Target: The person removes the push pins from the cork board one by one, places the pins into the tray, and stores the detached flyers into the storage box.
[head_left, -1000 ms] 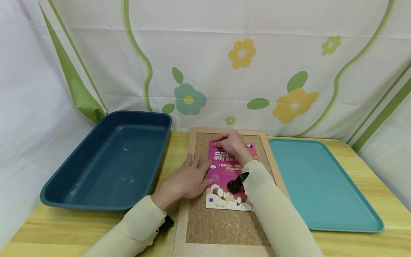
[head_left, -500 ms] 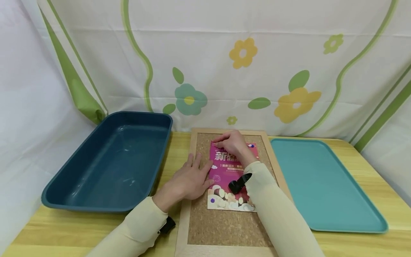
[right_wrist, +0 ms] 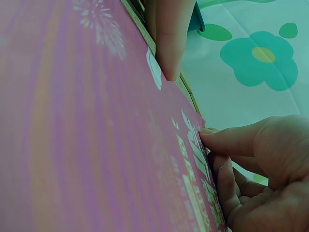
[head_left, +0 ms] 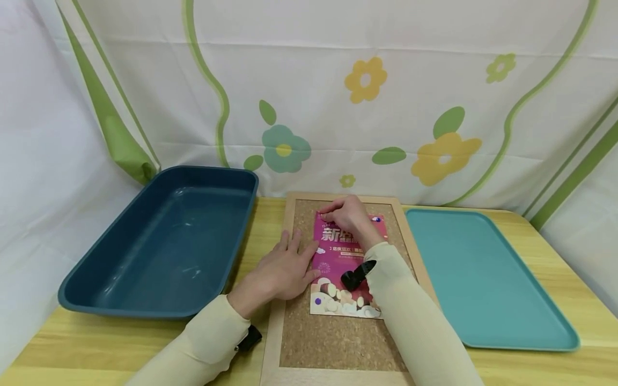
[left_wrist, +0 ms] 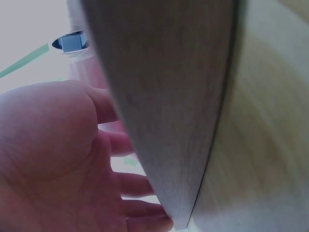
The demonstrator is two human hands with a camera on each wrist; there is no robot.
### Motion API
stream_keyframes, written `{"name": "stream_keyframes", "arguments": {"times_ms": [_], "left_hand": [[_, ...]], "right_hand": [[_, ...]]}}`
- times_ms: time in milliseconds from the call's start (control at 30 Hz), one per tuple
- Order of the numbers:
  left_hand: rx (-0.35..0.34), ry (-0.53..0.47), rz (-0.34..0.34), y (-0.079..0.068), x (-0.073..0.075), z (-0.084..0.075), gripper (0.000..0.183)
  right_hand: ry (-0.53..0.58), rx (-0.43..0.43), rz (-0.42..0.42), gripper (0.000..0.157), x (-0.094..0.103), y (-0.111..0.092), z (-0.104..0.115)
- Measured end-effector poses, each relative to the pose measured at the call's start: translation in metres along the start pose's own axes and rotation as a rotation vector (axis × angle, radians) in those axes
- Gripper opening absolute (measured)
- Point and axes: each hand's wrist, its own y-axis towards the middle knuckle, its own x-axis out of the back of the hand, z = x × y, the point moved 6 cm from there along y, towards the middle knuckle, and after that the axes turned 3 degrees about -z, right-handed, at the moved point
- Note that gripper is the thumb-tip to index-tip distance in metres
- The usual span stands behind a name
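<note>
A pink poster (head_left: 338, 262) with white lettering lies on a wood-framed cork board (head_left: 338, 343). Round purple dots, like pin heads, show near its lower left and upper right corners. My left hand (head_left: 285, 268) rests flat across the board's left frame, its fingers straight and its thumb and index fingertips at the poster's left edge. At the poster's upper left corner, my right hand (head_left: 348, 214) pinches a small pin, mostly hidden by the fingertips. In the right wrist view, the right thumb (right_wrist: 231, 137) presses close to the paper, with the other fingers curled.
A deep dark blue tub (head_left: 246, 236) stands left of the board. On the right lies a shallow teal tray (head_left: 492, 279). Behind the wooden table (head_left: 87, 348) hangs a white curtain (head_left: 309, 96) with printed flowers.
</note>
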Motion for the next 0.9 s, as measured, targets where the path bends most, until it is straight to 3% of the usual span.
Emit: {"name": "stream_keyframes", "arguments": {"times_ms": [900], "left_hand": [[0.006, 0.005, 0.005, 0.0004, -0.0024, 0.0010, 0.071]], "right_hand": [[-0.002, 0.001, 0.007, 0.012, 0.0022, -0.0010, -0.0007]]}}
